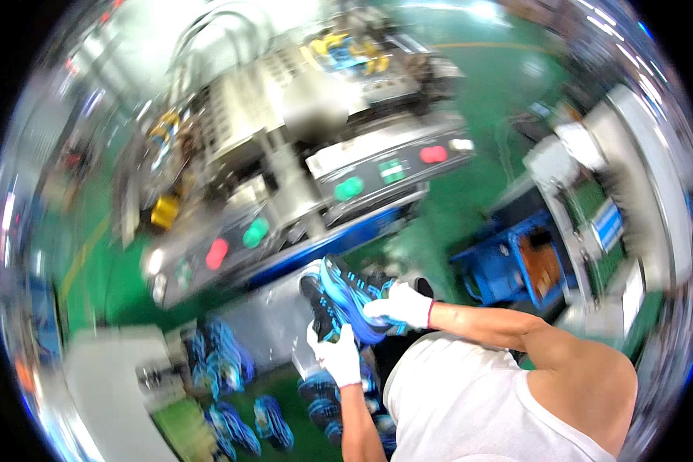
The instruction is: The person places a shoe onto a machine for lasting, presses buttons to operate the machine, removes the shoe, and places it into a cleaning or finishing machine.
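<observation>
In my white-gloved left hand [337,356] is a black sneaker [320,306] with bright blue markings; the fingers are closed on its near end. My right hand [402,306], also in a white glove, grips a second sneaker [348,294], black above with a blue sole. The two sneakers lie side by side, close together, with their far ends pointing away from me. Both are over the right end of a grey tabletop [273,319]. Motion blur hides the finer detail of the shoes.
Beyond the tabletop stands a large machine with a control panel [377,173] bearing green and red buttons. Several blue-and-black sneakers [219,358] sit at the left, with more [319,400] below my left hand. A blue cart [500,266] and a grey machine [647,177] stand to the right.
</observation>
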`<action>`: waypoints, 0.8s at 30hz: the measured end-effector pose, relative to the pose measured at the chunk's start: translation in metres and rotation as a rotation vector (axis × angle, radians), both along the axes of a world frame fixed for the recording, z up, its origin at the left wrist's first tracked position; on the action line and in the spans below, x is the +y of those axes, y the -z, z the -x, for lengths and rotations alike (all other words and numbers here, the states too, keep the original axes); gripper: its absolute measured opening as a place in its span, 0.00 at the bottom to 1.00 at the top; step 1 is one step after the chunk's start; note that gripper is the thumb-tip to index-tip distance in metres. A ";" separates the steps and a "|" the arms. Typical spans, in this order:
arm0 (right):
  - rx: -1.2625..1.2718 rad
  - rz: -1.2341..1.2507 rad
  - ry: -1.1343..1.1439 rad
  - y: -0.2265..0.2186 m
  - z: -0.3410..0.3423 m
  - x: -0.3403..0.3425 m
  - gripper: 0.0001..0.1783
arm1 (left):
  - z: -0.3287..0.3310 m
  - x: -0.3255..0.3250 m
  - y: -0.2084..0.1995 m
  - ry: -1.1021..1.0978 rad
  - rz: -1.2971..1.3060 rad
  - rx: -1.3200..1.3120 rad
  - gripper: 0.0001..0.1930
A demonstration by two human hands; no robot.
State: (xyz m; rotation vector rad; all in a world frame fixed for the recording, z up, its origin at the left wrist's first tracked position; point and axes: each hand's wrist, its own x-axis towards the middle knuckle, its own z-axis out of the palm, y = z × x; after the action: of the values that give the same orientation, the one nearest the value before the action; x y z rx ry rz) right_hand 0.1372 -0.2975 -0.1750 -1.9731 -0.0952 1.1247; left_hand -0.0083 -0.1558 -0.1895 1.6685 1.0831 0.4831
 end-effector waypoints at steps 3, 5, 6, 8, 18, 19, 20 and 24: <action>-0.009 -0.009 0.278 -0.043 -0.019 -0.083 0.47 | -0.064 -0.050 -0.023 0.316 0.030 -0.074 0.34; -0.108 0.005 0.552 -0.067 -0.023 -0.152 0.56 | -0.112 -0.105 -0.056 0.504 0.146 -0.042 0.34; -0.139 -0.008 0.680 -0.083 -0.028 -0.181 0.56 | -0.134 -0.128 -0.060 0.619 0.093 -0.116 0.34; -0.273 -0.025 1.041 -0.060 -0.005 -0.242 0.56 | -0.162 -0.178 -0.074 0.879 0.141 -0.212 0.34; -0.721 0.488 1.617 -0.150 -0.009 -0.520 0.42 | -0.377 -0.494 -0.187 1.550 -0.218 -0.464 0.36; -0.586 0.581 1.609 -0.172 -0.019 -0.533 0.46 | -0.395 -0.529 -0.174 1.549 -0.363 -0.517 0.38; -0.750 0.594 1.665 -0.160 -0.033 -0.549 0.49 | -0.409 -0.557 -0.159 1.611 -0.332 -0.512 0.40; -0.816 0.765 1.615 -0.137 -0.090 -0.633 0.49 | -0.460 -0.656 -0.094 1.715 0.039 -0.682 0.44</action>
State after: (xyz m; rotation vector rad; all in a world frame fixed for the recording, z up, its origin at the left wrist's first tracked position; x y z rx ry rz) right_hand 0.2271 -0.9306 -0.0381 -2.0304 1.3927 -0.8030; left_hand 0.4515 -0.8122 -0.0956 1.5862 -0.9076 -0.1531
